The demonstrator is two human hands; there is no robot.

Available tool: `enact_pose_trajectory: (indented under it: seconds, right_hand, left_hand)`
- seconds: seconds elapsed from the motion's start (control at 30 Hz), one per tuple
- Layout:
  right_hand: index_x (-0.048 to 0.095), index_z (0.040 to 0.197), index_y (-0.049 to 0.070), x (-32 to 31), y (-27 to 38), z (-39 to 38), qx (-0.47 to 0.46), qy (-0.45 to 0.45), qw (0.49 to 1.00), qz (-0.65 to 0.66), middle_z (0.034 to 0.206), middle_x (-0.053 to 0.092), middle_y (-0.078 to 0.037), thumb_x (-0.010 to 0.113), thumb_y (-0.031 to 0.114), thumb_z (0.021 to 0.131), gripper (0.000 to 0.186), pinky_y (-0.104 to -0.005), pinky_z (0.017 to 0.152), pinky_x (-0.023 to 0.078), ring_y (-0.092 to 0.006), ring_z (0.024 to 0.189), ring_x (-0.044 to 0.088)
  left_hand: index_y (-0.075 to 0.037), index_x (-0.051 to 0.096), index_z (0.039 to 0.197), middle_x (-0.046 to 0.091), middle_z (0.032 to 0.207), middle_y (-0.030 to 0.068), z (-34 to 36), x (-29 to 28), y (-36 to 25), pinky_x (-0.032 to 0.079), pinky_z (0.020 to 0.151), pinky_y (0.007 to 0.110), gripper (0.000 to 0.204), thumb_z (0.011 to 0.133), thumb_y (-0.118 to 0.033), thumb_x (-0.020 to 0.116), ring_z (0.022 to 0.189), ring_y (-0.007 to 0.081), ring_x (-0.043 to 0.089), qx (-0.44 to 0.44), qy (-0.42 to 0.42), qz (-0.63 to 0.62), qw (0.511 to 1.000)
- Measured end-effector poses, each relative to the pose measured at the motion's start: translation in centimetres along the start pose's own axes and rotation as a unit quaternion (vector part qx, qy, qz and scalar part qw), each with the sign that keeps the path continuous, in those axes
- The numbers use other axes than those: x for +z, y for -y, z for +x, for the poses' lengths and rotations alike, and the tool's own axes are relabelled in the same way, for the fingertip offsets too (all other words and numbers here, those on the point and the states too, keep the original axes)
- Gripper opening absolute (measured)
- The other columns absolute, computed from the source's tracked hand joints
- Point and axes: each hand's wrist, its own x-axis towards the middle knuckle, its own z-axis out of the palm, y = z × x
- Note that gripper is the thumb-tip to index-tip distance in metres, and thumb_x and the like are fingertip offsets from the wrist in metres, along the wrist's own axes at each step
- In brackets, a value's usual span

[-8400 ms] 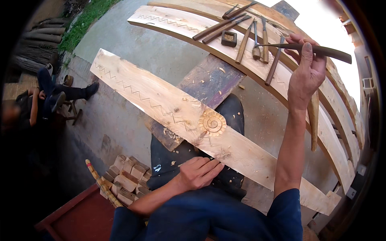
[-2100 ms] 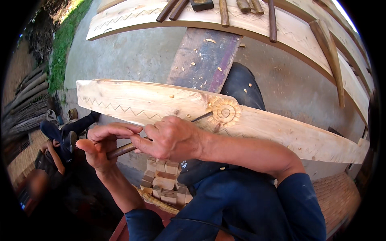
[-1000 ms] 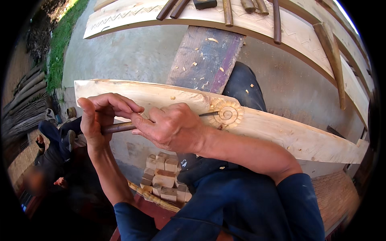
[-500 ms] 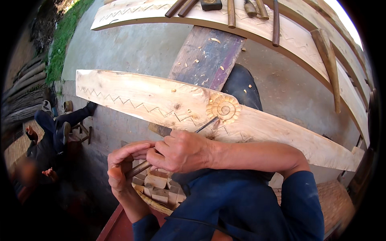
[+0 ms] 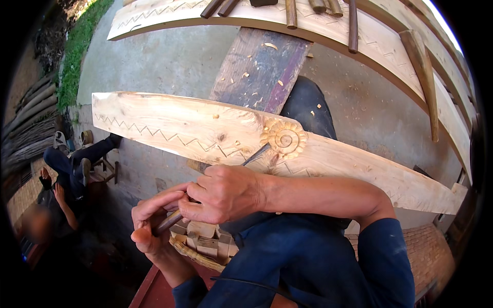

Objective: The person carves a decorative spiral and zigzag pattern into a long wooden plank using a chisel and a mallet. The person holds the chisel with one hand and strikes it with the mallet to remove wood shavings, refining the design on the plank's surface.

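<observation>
A long pale wooden board [image 5: 174, 109] lies across in front of me, with a zigzag line cut along it and a round carved flower [image 5: 285, 138] near its middle. A carving chisel [image 5: 167, 223] with a wooden handle and a dark metal blade reaches up to the flower's lower left edge. My right hand [image 5: 226, 192] is wrapped round the chisel's shaft, low over the board's near edge. My left hand [image 5: 156, 218] holds the handle's back end, its fingers curled about it. The middle of the tool is hidden inside my right hand.
A dark plank [image 5: 257, 69] with shavings runs beyond the board. Further off, another zigzag-cut board [image 5: 169, 19] bears several wooden-handled tools and a wooden mallet [image 5: 422, 77]. Below my hands stands a basket [image 5: 197, 251] of wood blocks. At left another person [image 5: 61, 200] sits low.
The chisel's blade has moved slightly left and up along the flower's edge, with both hands shifting a little left. The view has shifted slightly. The other person's hands have moved.
</observation>
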Motion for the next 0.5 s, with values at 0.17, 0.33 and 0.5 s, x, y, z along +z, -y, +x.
enact_pose_trajectory:
  seconds: [0.17, 0.33, 0.5]
  right_hand:
    - [0.068, 0.097, 0.009, 0.2, 0.0, 0.1, -0.003, -0.005, 1.0, 0.003, 0.075, 0.055, 0.0, 0.074, 0.021, 0.091, 0.015, -0.0307, 0.048, 0.043, -0.0127, 0.058, 0.06]
    - [0.067, 0.096, 0.01, 0.4, -0.2, 0.0, -0.001, 0.002, 1.0, 0.003, 0.074, 0.054, 0.0, 0.075, 0.023, 0.091, 0.015, -0.0306, 0.048, 0.043, -0.0131, 0.057, 0.059]
    - [0.065, 0.092, 0.011, -0.2, -0.4, 0.4, 0.01, 0.0, 1.0, 0.019, 0.073, 0.053, -0.001, 0.077, 0.026, 0.091, 0.02, -0.0318, 0.046, 0.046, -0.0142, 0.056, 0.06]
  left_hand:
    - [0.021, 0.072, 0.124, 0.07, 0.131, 0.0413, 0.2, -0.1, -0.3, 0.062, 0.1, 0.044, 0.131, 0.083, -0.102, 0.054, 0.112, 0.0383, 0.078, -0.008, -0.002, 0.019, 1.0]
    - [0.021, 0.073, 0.122, 0.072, 0.129, 0.0402, 0.6, -0.2, -0.5, 0.062, 0.099, 0.043, 0.133, 0.082, -0.104, 0.052, 0.111, 0.0373, 0.079, -0.006, 0.0, 0.05, 0.999]
    - [0.02, 0.074, 0.12, 0.074, 0.125, 0.0389, 1.3, 0.4, -1.4, 0.062, 0.099, 0.042, 0.132, 0.081, -0.104, 0.053, 0.108, 0.0362, 0.08, 0.0, -0.002, 0.071, 0.997]
